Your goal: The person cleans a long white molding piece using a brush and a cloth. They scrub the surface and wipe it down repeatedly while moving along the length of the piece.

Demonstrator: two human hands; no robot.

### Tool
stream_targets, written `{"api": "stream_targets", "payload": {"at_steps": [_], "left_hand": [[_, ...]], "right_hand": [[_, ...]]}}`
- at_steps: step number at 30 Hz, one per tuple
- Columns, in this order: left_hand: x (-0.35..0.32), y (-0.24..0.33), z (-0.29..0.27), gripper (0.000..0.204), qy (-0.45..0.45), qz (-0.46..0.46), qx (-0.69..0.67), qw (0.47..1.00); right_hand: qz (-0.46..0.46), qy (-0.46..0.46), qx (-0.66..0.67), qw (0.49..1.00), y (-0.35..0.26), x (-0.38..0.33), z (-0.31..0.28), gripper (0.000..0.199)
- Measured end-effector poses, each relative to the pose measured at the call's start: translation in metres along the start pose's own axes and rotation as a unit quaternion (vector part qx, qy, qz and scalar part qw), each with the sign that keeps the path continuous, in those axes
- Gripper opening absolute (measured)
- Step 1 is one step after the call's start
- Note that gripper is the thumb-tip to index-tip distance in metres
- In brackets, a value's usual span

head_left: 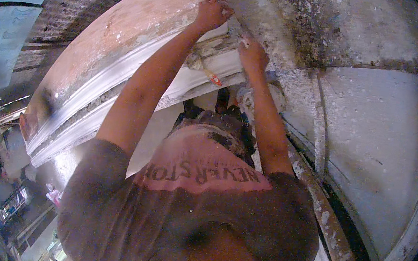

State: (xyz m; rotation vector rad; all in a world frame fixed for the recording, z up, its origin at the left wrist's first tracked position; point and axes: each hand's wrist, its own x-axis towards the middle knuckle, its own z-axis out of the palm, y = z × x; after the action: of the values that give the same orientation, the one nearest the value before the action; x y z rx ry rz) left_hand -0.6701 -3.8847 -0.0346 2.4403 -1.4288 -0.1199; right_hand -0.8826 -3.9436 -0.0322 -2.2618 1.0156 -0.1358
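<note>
At the far end of a long peach-coloured panel [128,21], my left hand [214,13] is closed near the panel's corner, its fingers curled together. What lies between those fingers, if anything, is too small to make out. Slightly nearer and to the right, my right hand [253,55] is closed around a thin, pale thing that sticks out toward the wall; its kind is unclear. White ridged moulding [102,83] runs along the panel's near side. Below my hands, a brush-like tool [214,79] with an orange-red end lies on the moulding's ledge.
A stained, paint-spattered wall [373,114] rises on the right, with a pipe-like rail [331,218] beside me. Dark planks [59,10] and blue boards [2,48] stand at the left. A whitish, lumpy thing [276,94] sits under my right forearm. Clutter fills the lower left.
</note>
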Motion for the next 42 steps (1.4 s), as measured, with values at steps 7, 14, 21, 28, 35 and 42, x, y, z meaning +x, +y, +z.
{"api": "stream_targets", "payload": {"at_steps": [7,14,21,28,35,42], "left_hand": [[0.044,0.013,0.045,0.062,-0.196,0.035,0.228,0.953],[0.049,-0.002,0.040,0.070,-0.275,0.001,0.158,0.948],[0.020,-0.017,0.043,0.076,0.054,-0.033,0.015,0.998],[-0.090,-0.045,0.022,0.065,0.175,-0.091,-0.001,0.980],[-0.226,-0.016,0.003,0.049,0.268,-0.242,-0.165,0.918],[-0.329,-0.077,-0.018,0.041,0.306,-0.385,-0.015,0.870]], "right_hand": [[-0.011,0.050,0.007,0.999,0.013,-0.002,0.026,0.037],[0.054,-0.026,0.001,0.998,-0.010,0.010,0.031,0.039],[0.023,0.004,0.061,0.998,0.001,-0.001,0.001,0.040],[0.037,-0.096,-0.090,0.991,-0.003,-0.021,-0.021,0.043],[-0.214,-0.052,-0.043,0.974,-0.019,-0.016,-0.002,0.037],[-0.394,-0.134,-0.204,0.886,-0.069,0.050,0.022,0.037]]}}
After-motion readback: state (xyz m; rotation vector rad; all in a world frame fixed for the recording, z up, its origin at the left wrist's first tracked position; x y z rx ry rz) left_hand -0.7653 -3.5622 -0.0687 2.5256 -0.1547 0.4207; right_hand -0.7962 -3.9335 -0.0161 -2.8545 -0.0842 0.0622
